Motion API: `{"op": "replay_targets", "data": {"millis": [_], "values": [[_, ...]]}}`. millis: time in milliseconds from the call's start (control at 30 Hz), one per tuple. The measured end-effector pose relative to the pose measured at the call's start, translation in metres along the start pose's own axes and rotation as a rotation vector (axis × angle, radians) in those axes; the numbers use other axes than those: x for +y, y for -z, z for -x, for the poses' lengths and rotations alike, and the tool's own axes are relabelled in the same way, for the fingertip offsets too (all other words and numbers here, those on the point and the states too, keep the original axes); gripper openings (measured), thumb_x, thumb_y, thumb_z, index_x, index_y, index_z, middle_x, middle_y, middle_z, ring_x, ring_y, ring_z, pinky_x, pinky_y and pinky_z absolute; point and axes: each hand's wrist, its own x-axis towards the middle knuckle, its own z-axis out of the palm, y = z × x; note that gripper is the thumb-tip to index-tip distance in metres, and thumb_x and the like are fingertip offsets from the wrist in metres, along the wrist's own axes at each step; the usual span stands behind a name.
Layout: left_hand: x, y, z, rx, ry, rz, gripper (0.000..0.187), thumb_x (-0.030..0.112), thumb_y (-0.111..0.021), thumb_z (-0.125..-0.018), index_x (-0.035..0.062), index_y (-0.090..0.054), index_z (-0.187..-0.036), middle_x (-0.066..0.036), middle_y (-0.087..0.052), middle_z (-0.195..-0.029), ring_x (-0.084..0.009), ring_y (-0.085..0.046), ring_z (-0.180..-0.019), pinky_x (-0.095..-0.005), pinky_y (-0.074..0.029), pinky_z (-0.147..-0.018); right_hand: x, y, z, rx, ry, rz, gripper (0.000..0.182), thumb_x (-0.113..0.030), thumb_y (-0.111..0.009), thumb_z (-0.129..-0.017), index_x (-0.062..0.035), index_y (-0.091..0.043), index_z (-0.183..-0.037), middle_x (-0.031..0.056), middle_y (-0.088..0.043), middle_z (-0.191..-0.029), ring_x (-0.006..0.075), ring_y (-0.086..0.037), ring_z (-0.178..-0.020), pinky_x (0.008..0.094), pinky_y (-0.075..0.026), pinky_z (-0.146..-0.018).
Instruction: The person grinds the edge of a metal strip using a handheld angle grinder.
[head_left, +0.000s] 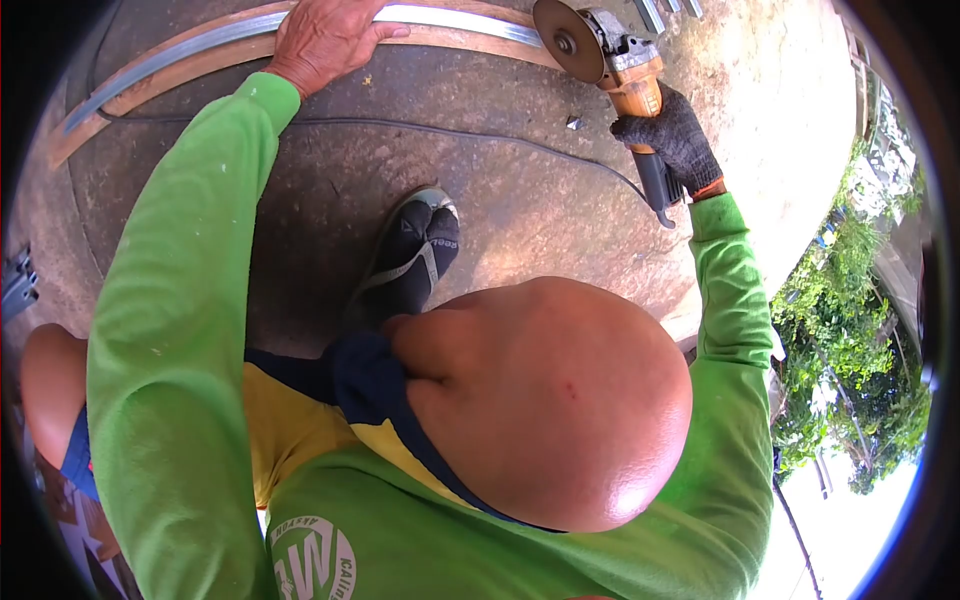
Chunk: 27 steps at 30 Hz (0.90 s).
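Note:
My bare left hand [328,42] is over a long shiny metal strip [180,60], the fingers reaching across its far side and the thumb stuck out to the right. Beneath the strip lies a wooden board [450,39] on the ground. In a dark knitted glove, my right hand [678,138] is closed round the orange body of an angle grinder [634,90]. The grinder's round brown disc [566,42] is upright near the right end of the strip, overlapping it in this view.
A dark power cord [420,127] runs from the grinder across the ground to the left. My sandalled foot [412,240] is below it. A small metal scrap [574,123] lies near the grinder. More metal profiles [650,14] show at the top right, and leafy plants [840,310] at the right.

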Motion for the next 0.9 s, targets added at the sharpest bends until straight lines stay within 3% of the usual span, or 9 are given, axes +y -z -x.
{"op": "replay_targets", "data": {"millis": [900], "values": [[-0.008, -0.001, -0.002, -0.021, -0.01, -0.01, 0.025, 0.012, -0.07, -0.074, 0.0037, -0.058, -0.094, -0.015, -0.052, -0.093, -0.0353, -0.054, -0.093, -0.0468, -0.044, -0.084, 0.006, 0.0, -0.014, 0.009, 0.037, 0.024, 0.052, -0.017, -0.09, -0.071, -0.0019, -0.066, -0.115, 0.0071, -0.072, -0.096, 0.0162, -0.069, -0.084, 0.0324, -0.057, -0.078]]}}
